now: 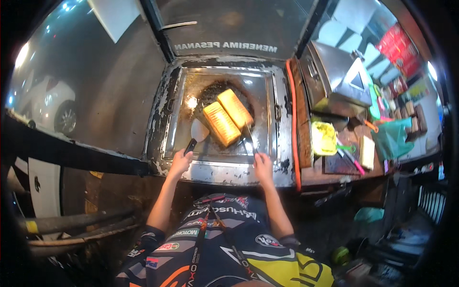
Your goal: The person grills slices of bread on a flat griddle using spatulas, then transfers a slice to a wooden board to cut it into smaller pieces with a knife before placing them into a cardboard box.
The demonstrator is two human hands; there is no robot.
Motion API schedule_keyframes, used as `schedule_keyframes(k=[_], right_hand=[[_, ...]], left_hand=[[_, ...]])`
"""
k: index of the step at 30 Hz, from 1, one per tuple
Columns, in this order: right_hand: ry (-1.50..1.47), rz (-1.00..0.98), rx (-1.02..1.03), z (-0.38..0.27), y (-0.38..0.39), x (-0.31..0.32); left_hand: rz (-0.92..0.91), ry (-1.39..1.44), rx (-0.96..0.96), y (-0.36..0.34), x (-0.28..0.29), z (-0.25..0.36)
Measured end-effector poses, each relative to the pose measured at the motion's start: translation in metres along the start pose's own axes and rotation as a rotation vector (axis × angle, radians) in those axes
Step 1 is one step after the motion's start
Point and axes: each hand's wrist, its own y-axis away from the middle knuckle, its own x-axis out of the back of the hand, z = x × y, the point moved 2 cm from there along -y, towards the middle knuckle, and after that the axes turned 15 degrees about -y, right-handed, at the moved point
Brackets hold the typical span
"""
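Two golden toasted bread blocks (pixel 222 124) lie side by side, slanted, on a greasy square metal griddle (pixel 177 110) with a dark ring in the middle. My left hand (pixel 181 161) grips the black handle of a wide metal spatula (pixel 199 130), whose blade rests on the griddle just left of the lower-left block. My right hand (pixel 263 163) grips a narrow metal utensil (pixel 250 139), reaching up to the lower end of the right block; whether its tip is under the bread I cannot tell.
An orange hose (pixel 292 119) runs along the griddle's right side. The right counter holds a steel box (pixel 334 81), a yellow-filled container (pixel 323 137), a pale block (pixel 366 152), a pink-handled tool (pixel 354 162) and a green bag (pixel 393 138). Glass panels (pixel 224 24) surround the back and left.
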Motion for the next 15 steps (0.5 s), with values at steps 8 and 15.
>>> schedule_keyframes(k=[8,15], right_hand=[[0.375,-0.269,0.154,-0.016,-0.002,-0.004],[0.638,-0.240,0.347,-0.009,-0.019,-0.027]], left_hand=[[0.072,-0.417,-0.105,-0.055,0.019,0.005],[0.013,-0.732,-0.236,-0.050,0.031,0.041]])
